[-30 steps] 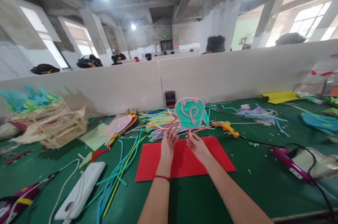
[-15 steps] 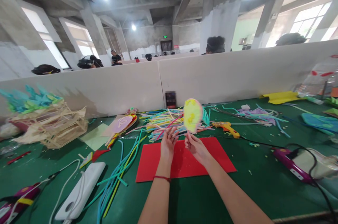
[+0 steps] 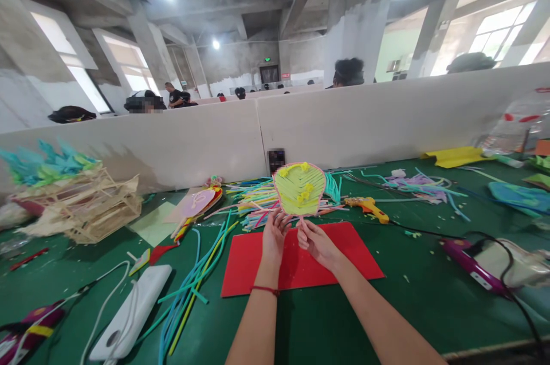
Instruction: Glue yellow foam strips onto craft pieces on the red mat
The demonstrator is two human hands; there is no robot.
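Note:
A round hand fan (image 3: 296, 190), yellow-green with a pink edge and bright yellow trimmings, stands upright with its broad face toward me. My right hand (image 3: 317, 242) is closed around its thin pink handle. Close to the fan's lower left edge, my left hand (image 3: 275, 233) has its fingers apart and slightly curled; whether they touch the rim I cannot tell. Under both hands lies a red sheet (image 3: 244, 267). Behind the fan spreads a heap of coloured pipe cleaners (image 3: 253, 204).
An orange-yellow glue gun (image 3: 372, 210) lies at right, its black cable running to a purple power strip (image 3: 468, 265). Loose blue and green strips (image 3: 193, 290) and a white power strip (image 3: 131, 313) are at left, near a stick-built model (image 3: 103, 210). A pale partition (image 3: 193, 144) stands behind.
The fan has turned from a narrow, angled view to nearly face-on, its head spreading toward the left. My right hand still grips the handle; my left hand has barely moved.

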